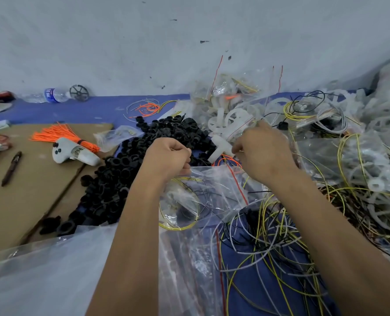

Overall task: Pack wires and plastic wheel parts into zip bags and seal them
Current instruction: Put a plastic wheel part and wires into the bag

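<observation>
Holding position over a cluttered blue work surface, both bare hands meet at the mouth of a clear zip bag.

- Left hand: fingers curled, pinching the bag's upper left edge.
- Right hand: fingers curled inward near a white plastic wheel part, which sits just above the bag mouth; whether the fingers actually grip it, I cannot tell.
- Zip bag: lies between the forearms, red seal line running down its right side; a coil of yellow wire shows inside it, and a loop of orange wire lies at its mouth.
- Black plastic rings: a large heap left of the hands, spilling onto brown cardboard.
- Loose wires: yellow, white and black tangle, below the right forearm.
- Packed bags: piled beyond the hands against the wall, beside translucent wheel parts at far right.
- Also on the cardboard: an orange cable-tie bundle, a white handheld device, a pen.
- Water bottle: lying at the wall, far left.
</observation>
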